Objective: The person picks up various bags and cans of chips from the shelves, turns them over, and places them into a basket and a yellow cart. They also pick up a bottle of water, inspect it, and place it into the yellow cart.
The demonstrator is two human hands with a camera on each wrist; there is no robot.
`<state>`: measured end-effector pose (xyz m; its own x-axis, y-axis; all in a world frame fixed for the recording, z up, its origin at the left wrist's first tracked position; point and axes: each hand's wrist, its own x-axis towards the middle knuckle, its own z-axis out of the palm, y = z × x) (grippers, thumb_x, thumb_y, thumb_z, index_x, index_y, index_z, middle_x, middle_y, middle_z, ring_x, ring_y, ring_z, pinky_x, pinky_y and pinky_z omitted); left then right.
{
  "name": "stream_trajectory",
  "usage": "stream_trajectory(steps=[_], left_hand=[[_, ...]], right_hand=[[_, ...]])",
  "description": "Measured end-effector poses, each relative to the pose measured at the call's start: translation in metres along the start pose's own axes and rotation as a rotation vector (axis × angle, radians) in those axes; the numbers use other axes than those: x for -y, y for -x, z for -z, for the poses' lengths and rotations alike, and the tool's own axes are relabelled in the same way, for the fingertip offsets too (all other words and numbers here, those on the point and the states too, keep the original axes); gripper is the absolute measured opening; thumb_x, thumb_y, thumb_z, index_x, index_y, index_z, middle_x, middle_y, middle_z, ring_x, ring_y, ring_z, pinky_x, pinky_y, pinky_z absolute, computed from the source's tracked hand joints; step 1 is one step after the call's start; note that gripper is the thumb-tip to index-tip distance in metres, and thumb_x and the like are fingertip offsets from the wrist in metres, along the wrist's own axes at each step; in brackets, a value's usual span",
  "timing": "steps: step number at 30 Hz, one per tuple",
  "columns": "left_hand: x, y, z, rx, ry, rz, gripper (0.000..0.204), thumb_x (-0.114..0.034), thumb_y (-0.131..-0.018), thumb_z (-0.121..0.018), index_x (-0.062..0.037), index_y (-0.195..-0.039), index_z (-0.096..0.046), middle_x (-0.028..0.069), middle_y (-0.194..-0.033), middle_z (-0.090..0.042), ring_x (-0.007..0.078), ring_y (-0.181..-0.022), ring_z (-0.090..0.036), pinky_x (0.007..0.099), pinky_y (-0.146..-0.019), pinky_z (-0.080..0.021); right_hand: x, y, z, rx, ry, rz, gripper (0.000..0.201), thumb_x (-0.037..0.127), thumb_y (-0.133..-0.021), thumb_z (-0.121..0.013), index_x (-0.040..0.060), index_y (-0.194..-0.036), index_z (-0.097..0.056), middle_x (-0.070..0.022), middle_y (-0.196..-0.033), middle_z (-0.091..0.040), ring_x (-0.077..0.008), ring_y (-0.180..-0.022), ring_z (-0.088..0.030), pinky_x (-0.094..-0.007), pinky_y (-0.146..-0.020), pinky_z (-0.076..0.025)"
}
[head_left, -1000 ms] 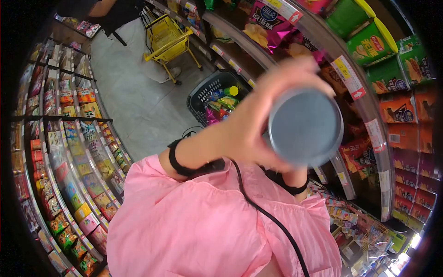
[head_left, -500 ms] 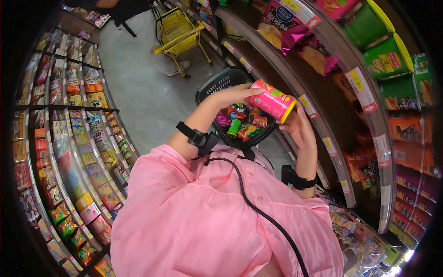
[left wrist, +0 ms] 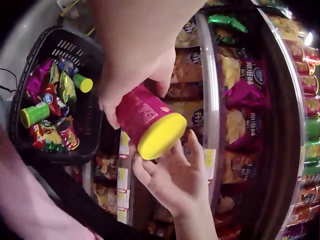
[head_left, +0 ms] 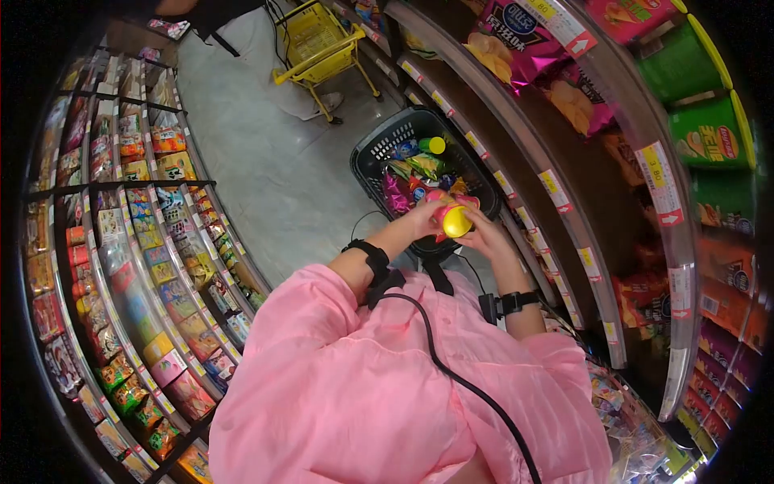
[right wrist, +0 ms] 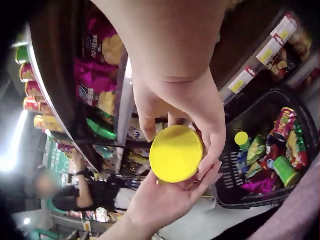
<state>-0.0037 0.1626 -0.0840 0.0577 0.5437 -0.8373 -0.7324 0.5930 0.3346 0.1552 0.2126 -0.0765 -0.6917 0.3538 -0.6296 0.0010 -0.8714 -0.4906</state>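
A pink chip canister with a yellow lid is between both hands, close over the shopping basket in the head view. My left hand grips its body from the side, thumb and fingers round the pink wall. At the lid end, my right hand curls thumb and fingers loosely about the canister. The lid tilts up toward the head camera. Below is the black shopping basket, which holds snack bags, a green can with a yellow-green lid and a dark red can.
Shelves with purple chip bags and green chip canisters rise on the right. A shelf of packaged snacks lines the left. Farther up the aisle are a yellow shopping cart and another person. A black cable crosses the pink shirt.
The canister has come down from close to the head camera toward the basket. It has turned from its grey end to its yellow lid, and the right hand has come up to it.
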Motion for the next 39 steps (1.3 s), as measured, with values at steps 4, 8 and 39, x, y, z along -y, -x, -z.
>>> stream_trajectory(steps=[4,8,39], left_hand=[[0.052,-0.063,0.037,0.139,-0.195,0.073,0.045,-0.030,-0.071,-0.053,-0.0234,-0.110,-0.032,0.0023,-0.095,-0.050,0.0195,-0.086,-0.051,0.0341,-0.070,-0.044],[0.046,-0.035,0.023,-0.015,-0.543,0.142,0.047,-0.036,-0.074,-0.045,-0.0226,-0.116,-0.029,0.0025,-0.096,-0.050,0.0164,-0.080,-0.051,0.0294,-0.060,-0.044],[-0.038,-0.086,0.165,-0.039,-0.582,-0.150,0.025,-0.030,-0.076,-0.044,-0.0095,-0.090,-0.049,-0.0001,-0.075,-0.055,0.0114,-0.058,-0.050,0.0240,-0.050,-0.036]], right_hand=[[-0.027,-0.020,0.014,-0.111,0.140,-0.122,0.040,0.028,-0.079,-0.046,0.0223,-0.117,-0.036,-0.0019,-0.103,-0.050,-0.0163,-0.085,-0.054,-0.0312,-0.064,-0.045],[-0.052,-0.042,0.025,-0.200,0.111,-0.226,0.040,0.025,-0.077,-0.046,0.0257,-0.116,-0.036,-0.0035,-0.102,-0.050,-0.0171,-0.084,-0.054,-0.0339,-0.062,-0.046],[-0.105,-0.176,-0.038,-0.274,1.124,0.095,0.034,0.020,-0.073,-0.048,0.0050,-0.103,-0.051,-0.0097,-0.070,-0.057,-0.0165,-0.060,-0.055,-0.0263,-0.059,-0.043]])
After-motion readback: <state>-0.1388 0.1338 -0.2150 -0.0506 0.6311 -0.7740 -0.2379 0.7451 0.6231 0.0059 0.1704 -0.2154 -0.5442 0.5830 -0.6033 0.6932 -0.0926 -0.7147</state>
